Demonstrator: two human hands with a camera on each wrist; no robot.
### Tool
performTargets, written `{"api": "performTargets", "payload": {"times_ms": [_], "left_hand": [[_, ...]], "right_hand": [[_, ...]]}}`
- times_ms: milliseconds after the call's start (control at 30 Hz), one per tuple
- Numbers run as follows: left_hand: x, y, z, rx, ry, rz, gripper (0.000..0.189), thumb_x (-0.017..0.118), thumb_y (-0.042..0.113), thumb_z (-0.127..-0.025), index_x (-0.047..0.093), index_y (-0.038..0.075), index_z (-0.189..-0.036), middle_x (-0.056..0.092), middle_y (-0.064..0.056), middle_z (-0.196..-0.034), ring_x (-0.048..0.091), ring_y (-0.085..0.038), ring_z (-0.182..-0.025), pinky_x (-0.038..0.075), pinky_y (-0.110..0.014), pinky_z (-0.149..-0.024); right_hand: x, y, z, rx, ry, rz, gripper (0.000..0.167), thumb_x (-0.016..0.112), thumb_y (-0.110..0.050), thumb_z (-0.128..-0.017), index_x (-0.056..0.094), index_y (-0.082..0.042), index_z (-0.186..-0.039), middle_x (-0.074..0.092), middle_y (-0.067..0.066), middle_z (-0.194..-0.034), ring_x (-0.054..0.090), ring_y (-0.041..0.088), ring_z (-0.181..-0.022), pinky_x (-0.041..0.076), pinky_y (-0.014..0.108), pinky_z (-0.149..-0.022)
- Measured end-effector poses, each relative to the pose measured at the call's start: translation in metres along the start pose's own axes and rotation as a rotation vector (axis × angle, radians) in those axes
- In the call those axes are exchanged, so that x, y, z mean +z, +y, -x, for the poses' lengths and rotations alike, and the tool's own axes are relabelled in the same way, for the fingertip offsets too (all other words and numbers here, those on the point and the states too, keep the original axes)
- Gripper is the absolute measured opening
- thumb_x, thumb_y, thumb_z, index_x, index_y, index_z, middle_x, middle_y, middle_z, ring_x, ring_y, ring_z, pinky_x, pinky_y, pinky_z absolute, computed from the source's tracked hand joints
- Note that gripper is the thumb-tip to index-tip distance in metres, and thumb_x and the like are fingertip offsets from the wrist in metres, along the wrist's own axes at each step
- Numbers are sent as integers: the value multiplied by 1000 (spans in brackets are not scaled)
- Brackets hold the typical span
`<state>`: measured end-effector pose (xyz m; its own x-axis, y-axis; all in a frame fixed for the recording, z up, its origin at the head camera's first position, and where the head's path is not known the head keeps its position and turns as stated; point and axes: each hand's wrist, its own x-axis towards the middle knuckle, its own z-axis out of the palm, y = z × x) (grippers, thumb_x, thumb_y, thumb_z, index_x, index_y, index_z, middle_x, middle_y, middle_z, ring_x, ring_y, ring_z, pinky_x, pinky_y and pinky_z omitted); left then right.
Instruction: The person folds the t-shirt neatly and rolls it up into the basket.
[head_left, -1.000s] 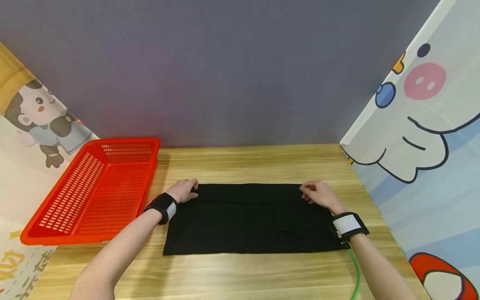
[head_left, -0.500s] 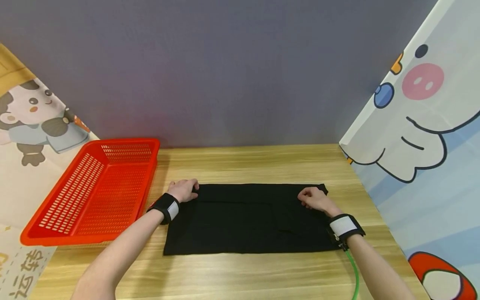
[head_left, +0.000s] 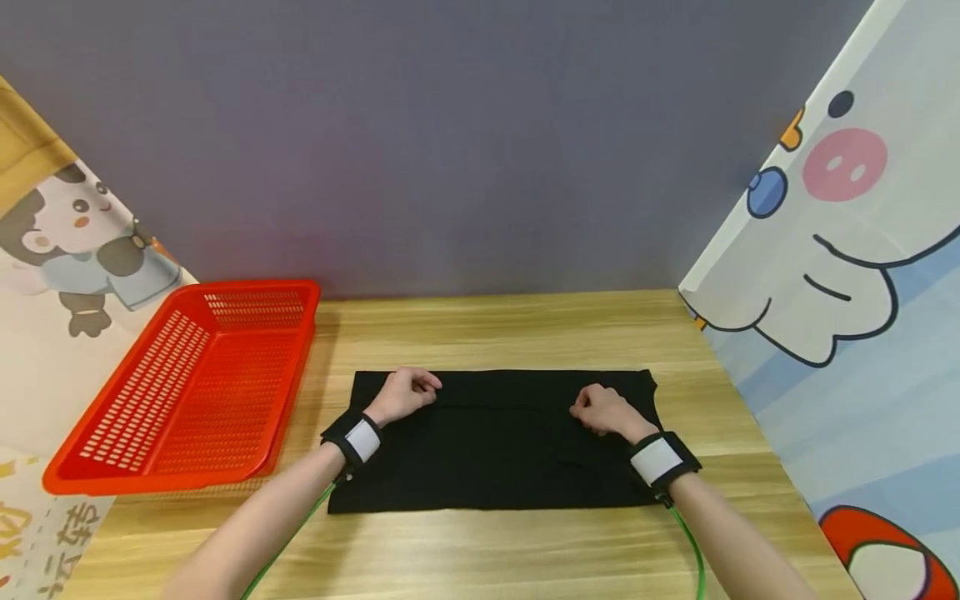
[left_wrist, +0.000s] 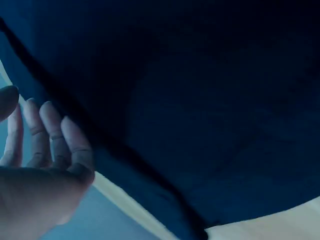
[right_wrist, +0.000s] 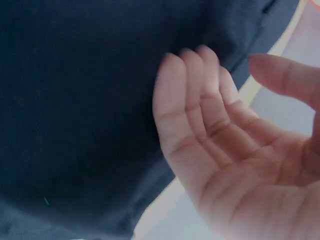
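A black cloth [head_left: 480,462], probably a garment, lies flat as a wide rectangle on the wooden table. Faint fold or seam lines cross it. Over its far left part is my left hand [head_left: 403,395], fingers loosely bent and thumb apart. The left wrist view shows that hand [left_wrist: 50,170] beside a dark raised band on the cloth [left_wrist: 215,110], with nothing gripped. My right hand [head_left: 607,412] is above the cloth's right part. In the right wrist view its relaxed fingers [right_wrist: 172,95] hold nothing, and the thumb stands away. Whether either hand touches the fabric I cannot tell.
A red plastic basket [head_left: 288,392] with perforated walls stands at the left. Behind the wooden table [head_left: 487,558] rises a grey wall [head_left: 480,167]. Printed cartoon panels [head_left: 855,275] flank both sides. A green cable [head_left: 693,550] trails from the right wristband.
My left hand has left the cloth's far left corner and moved right, inward. The right hand has also drawn inward and nearer, uncovering the far right corner. The cloth lies about the same.
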<state>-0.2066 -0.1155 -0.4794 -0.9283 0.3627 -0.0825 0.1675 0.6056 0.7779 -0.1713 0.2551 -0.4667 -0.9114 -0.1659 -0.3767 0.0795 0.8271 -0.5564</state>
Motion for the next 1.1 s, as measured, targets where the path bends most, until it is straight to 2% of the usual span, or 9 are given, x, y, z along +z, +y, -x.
{"api": "performTargets", "payload": {"times_ms": [133, 233, 467, 633, 767, 933, 1100], "left_hand": [[6, 5, 2, -7, 29, -146, 14, 68, 5, -90, 73, 5, -103, 70, -9, -93, 64, -18, -79, 50, -33, -69], [6, 6, 3, -30, 26, -258, 13, 71, 9, -89, 73, 8, -103, 69, -7, -94, 63, -19, -82, 50, -37, -70], [2, 5, -1, -45, -83, -395, 15, 74, 16, -90, 69, 11, -104, 64, -7, -93, 58, -20, -77, 47, -37, -69], [-3, 9, -2, -62, -177, -423, 20, 76, 16, -89, 67, 11, -107, 61, -9, -96, 54, -20, -79, 45, -37, -72], [-8, 9, -2, -57, -237, -425, 28, 77, 14, -88, 64, 11, -113, 58, -8, -95, 52, -20, -78, 43, -36, -72], [-12, 6, -3, -21, -323, -397, 42, 80, 8, -84, 60, 10, -121, 58, -10, -97, 49, -19, -79, 42, -33, -73], [-17, 6, -6, -16, -371, -387, 50, 80, -3, -79, 59, 8, -124, 57, -10, -98, 48, -18, -79, 42, -30, -71]], "right_hand": [[3, 1, -4, 19, -11, 13, 16, 58, -17, -99, 60, -5, -89, 55, 1, -68, 55, 15, -56, 47, 27, -55], [3, 2, -6, 18, -17, 13, 21, 58, -18, -99, 57, -7, -81, 49, -1, -62, 51, 13, -53, 46, 27, -54], [5, -2, -7, 38, -4, 43, 36, 59, -20, -98, 48, -15, -65, 39, -6, -55, 47, 11, -48, 39, 23, -49], [8, -4, -10, 41, -4, 77, 49, 59, -22, -98, 40, -19, -53, 31, -9, -48, 39, 7, -40, 34, 21, -45], [7, -7, -13, 33, -15, 98, 54, 58, -23, -98, 37, -21, -48, 28, -10, -45, 34, 6, -37, 34, 21, -44], [5, -9, -18, 56, -11, 116, 55, 58, -24, -99, 38, -20, -48, 29, -9, -45, 32, 6, -38, 36, 22, -45], [5, -11, -22, 66, 8, 126, 53, 57, -24, -99, 38, -18, -50, 29, -8, -47, 28, 7, -41, 30, 23, -47]]}}
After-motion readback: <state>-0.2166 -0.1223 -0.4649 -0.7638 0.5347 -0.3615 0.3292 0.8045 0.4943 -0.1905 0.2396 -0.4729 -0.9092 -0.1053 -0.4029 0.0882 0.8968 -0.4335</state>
